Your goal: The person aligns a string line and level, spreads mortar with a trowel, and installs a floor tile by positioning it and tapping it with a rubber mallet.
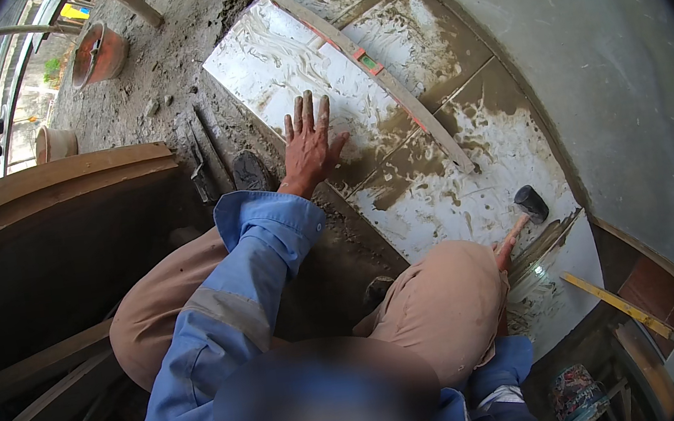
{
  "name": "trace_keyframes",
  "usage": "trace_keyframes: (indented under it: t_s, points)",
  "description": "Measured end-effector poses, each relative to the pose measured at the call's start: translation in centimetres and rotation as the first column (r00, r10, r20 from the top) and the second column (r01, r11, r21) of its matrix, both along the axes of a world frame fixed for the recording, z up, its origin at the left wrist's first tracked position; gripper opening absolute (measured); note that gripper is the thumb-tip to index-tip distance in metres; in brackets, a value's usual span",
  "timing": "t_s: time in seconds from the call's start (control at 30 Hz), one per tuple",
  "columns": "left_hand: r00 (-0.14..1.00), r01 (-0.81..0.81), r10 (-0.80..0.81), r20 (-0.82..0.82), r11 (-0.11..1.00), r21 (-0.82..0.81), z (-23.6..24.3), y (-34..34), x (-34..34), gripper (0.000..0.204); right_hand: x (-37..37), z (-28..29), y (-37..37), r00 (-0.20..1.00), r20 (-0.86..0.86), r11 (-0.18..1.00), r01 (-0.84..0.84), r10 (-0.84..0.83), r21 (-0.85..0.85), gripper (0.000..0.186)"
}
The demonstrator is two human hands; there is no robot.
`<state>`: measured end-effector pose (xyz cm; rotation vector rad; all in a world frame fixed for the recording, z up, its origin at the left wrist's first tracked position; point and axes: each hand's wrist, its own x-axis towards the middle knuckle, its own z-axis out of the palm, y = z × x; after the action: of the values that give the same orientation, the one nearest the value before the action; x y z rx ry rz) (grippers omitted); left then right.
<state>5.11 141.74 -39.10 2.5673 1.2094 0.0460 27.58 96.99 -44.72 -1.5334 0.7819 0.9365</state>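
Observation:
My left hand (312, 144) lies with its fingers spread on a white floor tile (251, 61) smeared with wet grey-brown mortar. A rubber mallet (531, 203) with a black head and wooden handle is in my right hand (503, 256), which shows only in part past my right knee. The mallet's head is over the tiles close to the wall. A long spirit level (369, 63) with a green vial rests across the tiles, to the right of my left hand and apart from it.
The grey wall (587, 53) borders the tiles on the right. Wooden boards (56, 182) stand at left. Long dark tools (208, 155) lie on rough ground near my left sleeve. An orange bucket (101, 54) is farther off. A yellow bar (627, 314) leans across the lower right.

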Motion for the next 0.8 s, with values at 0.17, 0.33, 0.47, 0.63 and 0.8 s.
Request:
trace_keyframes:
  t_s: [0.17,0.33,0.47,0.63,0.8]
  points:
    - [0.979,0.204,-0.204,0.006,0.973,-0.107,0.2,-3.4,0.8,0.097,0.5,0.7,-0.1,0.999,-0.031,0.992,0.023,-0.019,0.126,0.068]
    - [0.946,0.302,-0.322,-0.044,0.921,-0.245,1.4,-4.5,-0.3,0.122,-0.1,2.9,2.0,0.997,0.061,0.999,0.037,-0.038,0.018,0.066]
    - [0.930,0.314,-0.349,-0.113,0.918,-0.243,1.4,-4.0,-1.5,0.130,-2.1,5.4,5.1,0.980,0.184,0.988,-0.047,0.073,-0.144,0.063]
    - [0.755,0.633,-0.655,-0.013,0.734,-0.248,2.6,-10.7,3.0,0.119,-1.9,6.9,2.4,0.749,0.567,0.933,-0.199,0.342,-0.301,0.050]
    - [0.561,0.825,-0.823,-0.092,0.547,0.140,-1.2,-16.3,5.0,0.090,-7.6,9.2,4.4,0.502,0.713,0.869,-0.222,0.490,-0.441,0.041]
